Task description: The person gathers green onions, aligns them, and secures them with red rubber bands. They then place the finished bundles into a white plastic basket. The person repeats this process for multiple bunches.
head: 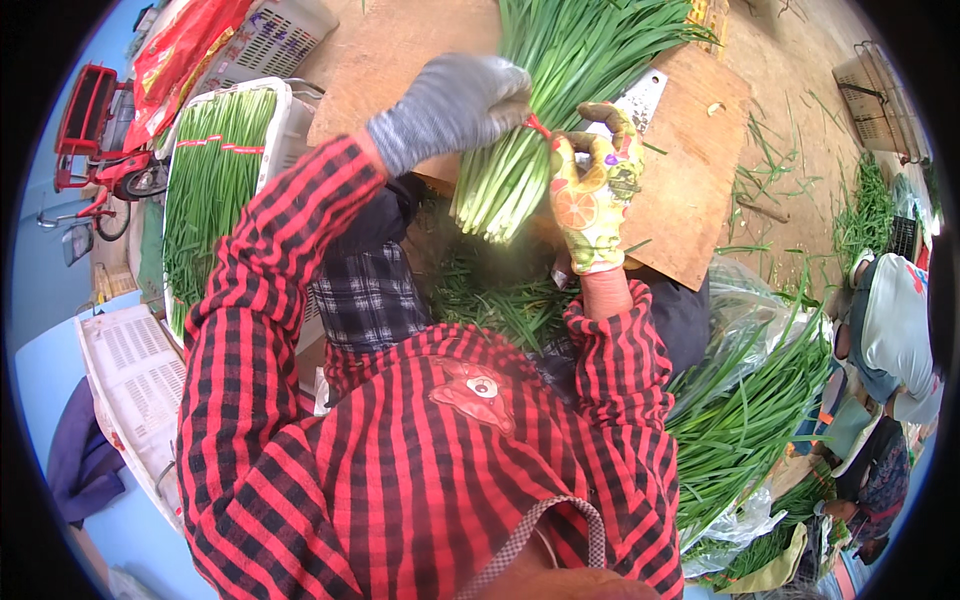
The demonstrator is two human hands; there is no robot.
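A bunch of long green leafy stalks, likely garlic chives, lies across a wooden board, its pale cut ends towards me. Around it near these ends runs a red tie. My left hand, in a grey knit glove, has its fingers closed at the red tie on the upper left of the bunch; whether they pinch the tie or the stalks is hidden. On the other side, my right hand, in a yellow fruit-patterned glove, is beside the tie with its fingers curled and apart. Behind it a metal plate with a hole rests on the board.
A white crate of tied green bunches stands at left, with an empty crate below it. Loose stalks lie on plastic at right. Trimmings cover the ground between my legs. Other people are at far right; a red tricycle stands far left.
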